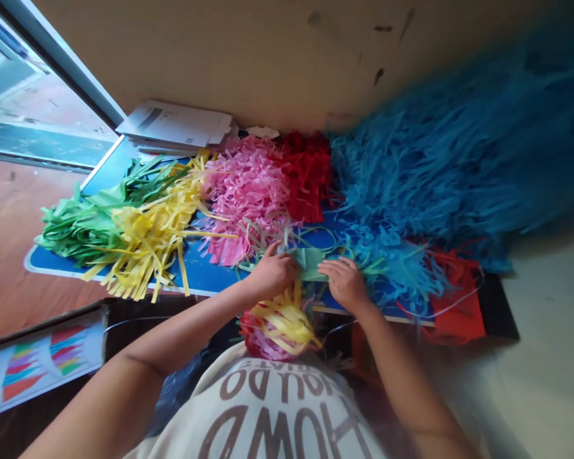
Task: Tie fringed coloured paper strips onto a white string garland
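A strip of pale green tissue paper [309, 262] with fringed ends lies across the front of the blue table, between my two hands. My left hand [276, 273] is closed on its left end, index finger stretched forward and the other fingers curled. At the right end, my right hand [347, 284] lays its extended fingers on the paper's edge; its thumb is hidden. Below my left hand, against my shirt, hangs a bunch of yellow, pink and red tissue tassels [282, 325]. A thin pale cord [339, 328] runs out beside it.
Green [83, 223], yellow [155, 239], pink [249, 185] and red fringe piles [309, 172] cover the blue table [52, 260]. Blue fringe [435, 166] heaps at right, near orange-red paper [456, 299]. Papers [176, 124] are stacked behind. A cardboard box [43, 395] stands front left.
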{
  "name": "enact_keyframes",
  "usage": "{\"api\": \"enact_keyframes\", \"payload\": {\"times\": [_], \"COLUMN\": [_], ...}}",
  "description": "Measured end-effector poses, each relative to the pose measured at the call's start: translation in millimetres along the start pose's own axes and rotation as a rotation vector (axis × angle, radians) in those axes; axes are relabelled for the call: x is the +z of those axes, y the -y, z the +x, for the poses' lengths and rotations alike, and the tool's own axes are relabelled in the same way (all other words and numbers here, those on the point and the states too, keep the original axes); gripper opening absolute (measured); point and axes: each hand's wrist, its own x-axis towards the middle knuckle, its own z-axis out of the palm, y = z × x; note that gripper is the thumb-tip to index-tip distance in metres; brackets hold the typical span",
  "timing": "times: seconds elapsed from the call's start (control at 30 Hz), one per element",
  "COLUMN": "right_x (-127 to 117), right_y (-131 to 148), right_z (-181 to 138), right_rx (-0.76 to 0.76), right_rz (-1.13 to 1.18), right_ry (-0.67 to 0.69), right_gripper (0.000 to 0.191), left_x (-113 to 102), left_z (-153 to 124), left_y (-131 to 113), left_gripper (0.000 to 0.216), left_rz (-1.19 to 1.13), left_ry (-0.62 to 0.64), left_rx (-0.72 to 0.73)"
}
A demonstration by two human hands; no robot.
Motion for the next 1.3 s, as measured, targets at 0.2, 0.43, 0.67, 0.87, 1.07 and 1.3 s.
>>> {"api": "enact_keyframes", "payload": {"times": [0.2, 0.43, 0.67, 0.87, 1.07, 1.3], "right_x": [-2, 3, -8, -10, -11, 1], "right_y": [6, 3, 2, 0, 5, -1], "right_z": [7, 20, 21, 8, 10, 21], "right_rx": [0.194, 0.365, 0.199, 0.064, 0.197, 0.408], "right_rz": [0.042, 0.022, 0.099, 0.109, 0.098, -0.012], "right_ry": [-0.010, -0.039, -0.061, 0.030, 0.027, -0.023], "right_gripper": [0.014, 0.019, 0.016, 0.029, 0.012, 0.022], "left_x": [5, 7, -2, -3, 3, 9], "left_z": [2, 11, 9, -5, -4, 14], "left_y": [14, 16, 14, 19, 22, 16], "left_gripper": [0.023, 0.022, 0.021, 0.027, 0.028, 0.035], "left_rz": [-0.247, -0.232, -0.128, -0.082, -0.210, -0.171], "left_ry": [-0.103, -0.123, -0.253, -0.104, -0.138, -0.158], "left_rx": [-0.225, -0.401, -0.248, 0.056, -0.102, -0.341]}}
